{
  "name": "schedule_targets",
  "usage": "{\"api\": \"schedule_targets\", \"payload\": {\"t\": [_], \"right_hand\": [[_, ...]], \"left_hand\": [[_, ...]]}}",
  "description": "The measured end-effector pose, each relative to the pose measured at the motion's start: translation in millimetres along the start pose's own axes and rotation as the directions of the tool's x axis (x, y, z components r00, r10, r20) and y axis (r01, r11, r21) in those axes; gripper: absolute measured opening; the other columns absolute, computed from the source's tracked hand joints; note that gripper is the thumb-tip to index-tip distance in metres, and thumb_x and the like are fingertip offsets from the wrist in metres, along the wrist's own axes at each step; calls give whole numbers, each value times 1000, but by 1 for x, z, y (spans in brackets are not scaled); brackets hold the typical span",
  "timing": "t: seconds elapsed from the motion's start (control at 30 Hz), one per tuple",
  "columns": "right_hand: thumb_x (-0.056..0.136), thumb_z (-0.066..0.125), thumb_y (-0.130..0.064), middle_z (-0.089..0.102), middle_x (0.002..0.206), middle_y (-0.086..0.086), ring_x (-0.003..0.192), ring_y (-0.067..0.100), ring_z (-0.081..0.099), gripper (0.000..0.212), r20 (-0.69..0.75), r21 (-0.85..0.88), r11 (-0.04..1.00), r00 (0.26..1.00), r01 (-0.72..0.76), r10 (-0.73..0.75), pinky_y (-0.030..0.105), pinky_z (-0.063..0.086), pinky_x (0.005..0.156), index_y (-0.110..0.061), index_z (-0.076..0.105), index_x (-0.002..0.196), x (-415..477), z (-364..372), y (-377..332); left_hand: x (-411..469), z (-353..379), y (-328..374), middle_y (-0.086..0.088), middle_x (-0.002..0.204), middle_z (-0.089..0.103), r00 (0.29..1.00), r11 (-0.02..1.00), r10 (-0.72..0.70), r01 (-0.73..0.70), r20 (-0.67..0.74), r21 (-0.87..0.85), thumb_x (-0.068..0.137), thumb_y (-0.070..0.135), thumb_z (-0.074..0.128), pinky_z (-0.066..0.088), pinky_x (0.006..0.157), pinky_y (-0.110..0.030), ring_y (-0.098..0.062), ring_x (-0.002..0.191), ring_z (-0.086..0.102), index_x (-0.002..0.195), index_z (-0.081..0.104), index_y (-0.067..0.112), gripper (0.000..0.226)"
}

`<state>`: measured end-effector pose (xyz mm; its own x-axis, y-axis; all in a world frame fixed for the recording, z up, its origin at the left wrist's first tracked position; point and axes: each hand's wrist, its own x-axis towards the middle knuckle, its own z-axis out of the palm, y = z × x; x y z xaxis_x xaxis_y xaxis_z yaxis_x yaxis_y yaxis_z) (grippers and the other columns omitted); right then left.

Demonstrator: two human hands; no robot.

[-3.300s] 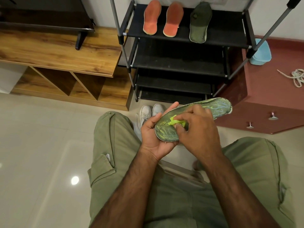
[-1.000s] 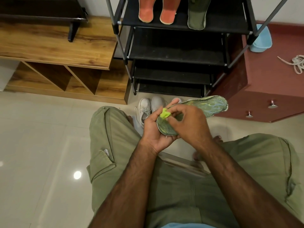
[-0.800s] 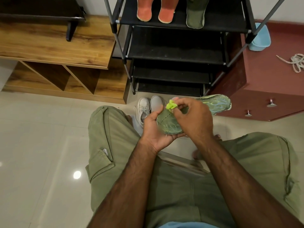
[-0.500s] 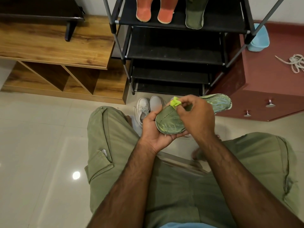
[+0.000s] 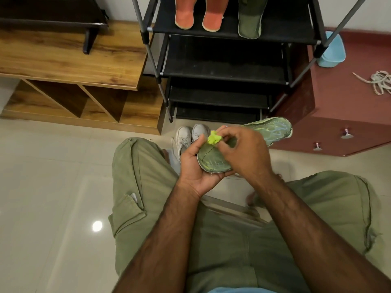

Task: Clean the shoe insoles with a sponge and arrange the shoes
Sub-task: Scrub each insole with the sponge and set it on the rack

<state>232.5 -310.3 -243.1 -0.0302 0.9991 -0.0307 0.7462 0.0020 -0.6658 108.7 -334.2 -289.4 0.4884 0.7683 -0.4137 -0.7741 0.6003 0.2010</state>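
Observation:
My left hand [image 5: 193, 166] cups the heel end of a green insole [image 5: 273, 132] streaked with yellow-green marks, held above my lap. My right hand [image 5: 243, 153] pinches a small yellow-green sponge piece [image 5: 214, 138] at the insole's near left edge. On the top shelf of the black shoe rack [image 5: 296, 39] lie two orange insoles [image 5: 185, 15] and one green insole [image 5: 249, 20]. A pair of white shoes [image 5: 190, 134] stands on the floor in front of the rack, partly behind my left hand.
A wooden bench with open cubbies [image 5: 69, 66] stands to the left of the rack. To the right is a maroon cabinet [image 5: 349, 106] with a blue tub [image 5: 332, 51] and a coil of white laces [image 5: 378, 81] on top. Pale glossy tiles [image 5: 53, 197] cover the floor.
The sponge has moved from the middle of the insole's heel area up to its left edge, lifted between my right fingers. The view has dipped slightly, cutting off the top shelf.

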Motion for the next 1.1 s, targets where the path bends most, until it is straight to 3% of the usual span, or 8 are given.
{"api": "schedule_targets", "payload": {"t": [0.1, 0.23, 0.4, 0.53, 0.7, 0.83, 0.97, 1.1], "right_hand": [[90, 74, -31, 70, 84, -17, 77, 4, 66, 10, -153, 26, 991, 979, -133, 135, 39, 60, 73, -31, 75, 101, 7, -5, 7], [88, 75, -30, 72, 85, -17, 78, 4, 67, 12, 36, 19, 999, 999, 37, -37, 39, 60, 73, -32, 77, 100, 0, 2, 3], [89, 76, -33, 71, 84, -16, 77, 3, 66, 11, -118, 27, 995, 988, -97, 100, 37, 60, 72, -33, 75, 100, 7, -3, 3], [86, 81, -28, 74, 86, -17, 80, -1, 68, 15, 175, 89, 993, 981, 72, -87, 33, 60, 76, -33, 80, 100, -9, 5, -13], [86, 80, -33, 72, 82, -20, 78, -3, 67, 12, 18, 85, 996, 1000, -21, 20, 32, 59, 73, -34, 79, 97, 2, -1, -8], [82, 83, -29, 69, 81, -21, 79, -3, 65, 16, 260, 69, 995, 962, 72, -88, 29, 57, 72, -37, 78, 96, -5, -1, -16], [84, 77, -32, 70, 80, -21, 78, 0, 67, 10, 71, 0, 999, 997, -42, 42, 37, 60, 74, -37, 75, 93, 4, -6, -5], [84, 76, -29, 69, 82, -20, 79, 1, 67, 18, 48, -2, 1000, 999, -15, 15, 37, 59, 76, -35, 75, 101, 0, -5, -4]], "left_hand": [[0, 1, -1, -20, 154, 48, 1000, 1000, -21, 21, 6, 16, 100, 49, 46, 43, 106, -65, -40, 134, 53, 156, 41, 15, 66], [0, -2, 0, -17, 142, 59, 999, 999, -22, 23, -45, 25, 100, 48, 47, 39, 108, -60, -36, 128, 57, 146, 52, 10, 60], [1, 0, -1, -21, 148, 54, 999, 1000, -15, 16, -43, 26, 101, 56, 43, 43, 106, -62, -39, 129, 57, 149, 50, 10, 67], [2, -5, 0, -16, 151, 52, 999, 999, 19, -18, -44, 29, 101, 63, 36, 49, 102, -53, -34, 133, 55, 151, 50, 17, 69], [5, -5, -2, -18, 140, 62, 999, 1000, -1, 2, -42, 21, 99, 71, 36, 46, 103, -60, -37, 124, 61, 130, 70, 14, 73], [5, -9, -1, -16, 144, 58, 999, 1000, 11, -10, -43, 13, 98, 73, 36, 48, 102, -57, -35, 127, 60, 144, 57, 14, 78], [6, -6, 0, -16, 136, 63, 999, 999, 34, -34, -28, 24, 98, 61, 44, 44, 103, -56, -34, 120, 62, 126, 69, 9, 64], [6, -4, 1, -15, 133, 64, 998, 998, 60, -59, -26, 31, 99, 47, 48, 44, 103, -52, -32, 121, 62, 125, 68, 8, 51]]}}
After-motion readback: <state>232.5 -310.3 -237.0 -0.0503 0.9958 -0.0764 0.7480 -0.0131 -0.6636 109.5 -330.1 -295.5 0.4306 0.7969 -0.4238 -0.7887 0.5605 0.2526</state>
